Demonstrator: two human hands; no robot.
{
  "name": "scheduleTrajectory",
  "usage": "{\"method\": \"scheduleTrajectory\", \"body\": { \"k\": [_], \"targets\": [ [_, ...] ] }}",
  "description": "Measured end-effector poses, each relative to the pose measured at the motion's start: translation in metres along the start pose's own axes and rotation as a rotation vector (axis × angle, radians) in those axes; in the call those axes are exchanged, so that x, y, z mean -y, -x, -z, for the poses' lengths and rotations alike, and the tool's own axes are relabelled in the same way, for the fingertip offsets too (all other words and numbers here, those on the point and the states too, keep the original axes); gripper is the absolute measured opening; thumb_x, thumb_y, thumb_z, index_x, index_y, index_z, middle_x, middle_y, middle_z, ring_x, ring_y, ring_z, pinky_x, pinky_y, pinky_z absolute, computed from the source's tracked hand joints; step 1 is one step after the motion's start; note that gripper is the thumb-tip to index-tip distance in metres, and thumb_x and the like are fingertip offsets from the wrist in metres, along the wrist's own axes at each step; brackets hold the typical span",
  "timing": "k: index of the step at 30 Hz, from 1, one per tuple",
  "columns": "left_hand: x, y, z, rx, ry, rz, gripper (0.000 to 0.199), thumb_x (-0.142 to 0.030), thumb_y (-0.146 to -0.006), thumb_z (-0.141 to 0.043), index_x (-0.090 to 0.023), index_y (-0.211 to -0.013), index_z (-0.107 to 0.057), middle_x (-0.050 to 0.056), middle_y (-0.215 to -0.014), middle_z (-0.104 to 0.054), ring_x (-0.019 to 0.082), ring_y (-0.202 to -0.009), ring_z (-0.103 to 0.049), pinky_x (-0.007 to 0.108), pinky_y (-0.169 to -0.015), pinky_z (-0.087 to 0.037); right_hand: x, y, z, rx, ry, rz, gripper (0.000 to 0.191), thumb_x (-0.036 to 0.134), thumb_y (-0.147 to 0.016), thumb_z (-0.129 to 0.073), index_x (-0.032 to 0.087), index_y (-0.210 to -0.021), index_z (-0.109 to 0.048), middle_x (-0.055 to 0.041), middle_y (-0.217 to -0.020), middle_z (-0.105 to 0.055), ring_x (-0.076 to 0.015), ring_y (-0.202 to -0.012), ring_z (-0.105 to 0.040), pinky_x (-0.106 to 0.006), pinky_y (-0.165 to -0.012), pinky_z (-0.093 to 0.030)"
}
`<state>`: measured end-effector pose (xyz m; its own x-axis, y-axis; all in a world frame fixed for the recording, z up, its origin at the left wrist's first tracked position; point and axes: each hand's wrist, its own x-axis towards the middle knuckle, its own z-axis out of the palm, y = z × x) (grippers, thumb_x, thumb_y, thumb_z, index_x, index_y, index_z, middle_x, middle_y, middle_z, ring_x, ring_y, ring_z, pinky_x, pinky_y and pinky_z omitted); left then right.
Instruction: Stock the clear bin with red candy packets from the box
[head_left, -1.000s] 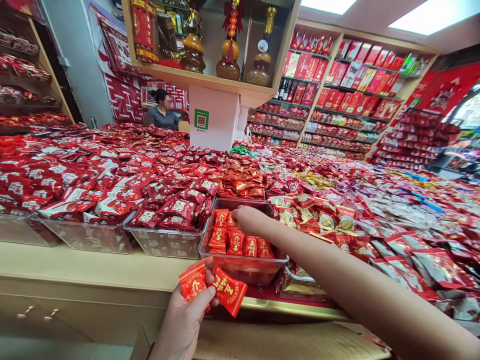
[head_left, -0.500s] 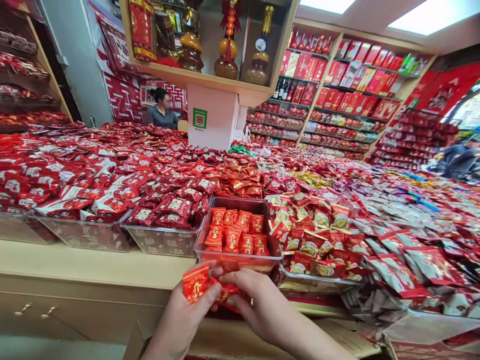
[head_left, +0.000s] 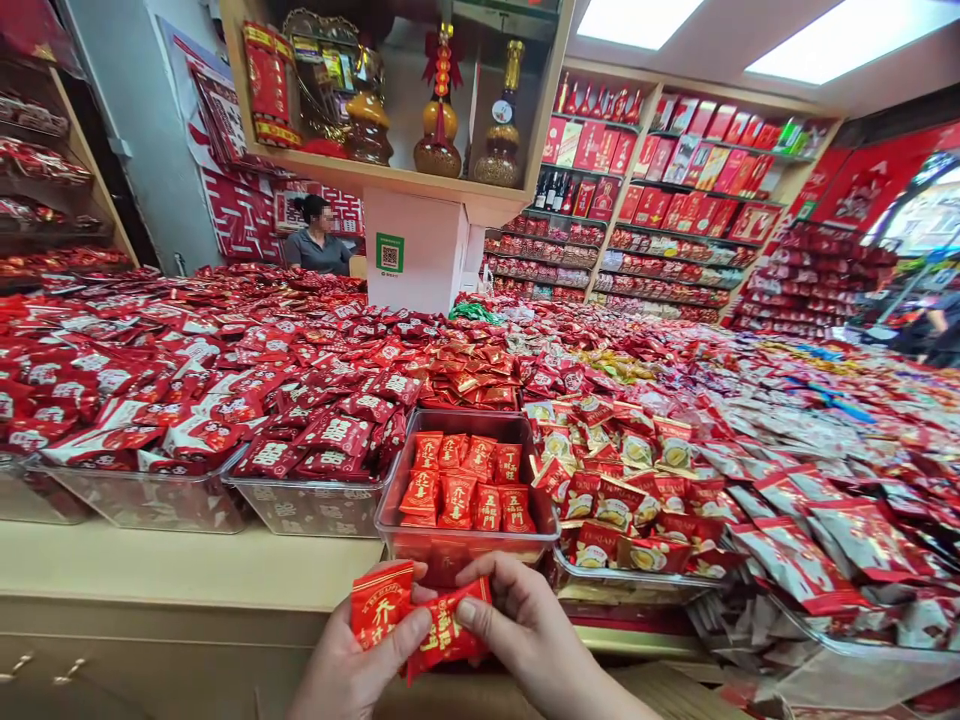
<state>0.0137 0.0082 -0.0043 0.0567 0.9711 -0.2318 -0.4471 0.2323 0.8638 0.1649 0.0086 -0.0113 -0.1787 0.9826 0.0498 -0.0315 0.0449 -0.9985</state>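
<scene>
Evidently, the work here is pinching and handling two small packets, so a light grip at their edges seems best. The left hand is closed down to a packet's thickness, thumb in front and fingers behind, holding the left packet with its thumb tip at the overlap. The right hand is half curled, its thumb pressing the face of the right packet against the fingers. Keeping the thumbs off the gold characters and pressing gently should spare the wrappers; a hard squeeze could crease them or make one slip. Both packets are in the air just in front of the clear tub, above the front edge of the counter.

By count: two packets show in the hands, though others could be hidden beneath; eight matching packets show in the tub's top layer, in two rows of four, with part of at least one more below. Six tubs line the front, and three gourd-shaped bottles stand in the cabinet.
</scene>
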Motion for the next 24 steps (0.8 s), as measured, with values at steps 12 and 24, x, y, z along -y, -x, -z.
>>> {"method": "scheduleTrajectory", "body": {
  "k": [12, 24],
  "targets": [
    [0.004, 0.000, -0.001, -0.005, -0.083, -0.079, 0.039, -0.026, -0.048, -0.080, -0.019, -0.082, -0.062, 0.000, -0.072, -0.071, 0.019, -0.069, -0.064, 0.024, -0.063, -0.053, -0.009, -0.003, -0.003, -0.019, -0.227, -0.028, 0.039, 0.039, -0.066, -0.068, 0.017, -0.089, -0.047, 0.0016, -0.070, -0.054, -0.0085, -0.055, -0.045, -0.020, -0.046, -0.038],
    [-0.006, 0.003, 0.000, -0.100, 0.077, 0.148, 0.029, -0.041, -0.053, -0.075, -0.020, -0.072, -0.068, 0.000, -0.070, -0.072, 0.023, -0.079, -0.065, 0.025, -0.062, -0.052, -0.012, 0.003, -0.006, 0.103, -0.300, -0.005, 0.027, 0.034, -0.068, -0.068, 0.015, -0.077, -0.050, 0.0012, -0.070, -0.054, -0.0095, -0.063, -0.048, -0.025, -0.061, -0.042]
  ]
}}
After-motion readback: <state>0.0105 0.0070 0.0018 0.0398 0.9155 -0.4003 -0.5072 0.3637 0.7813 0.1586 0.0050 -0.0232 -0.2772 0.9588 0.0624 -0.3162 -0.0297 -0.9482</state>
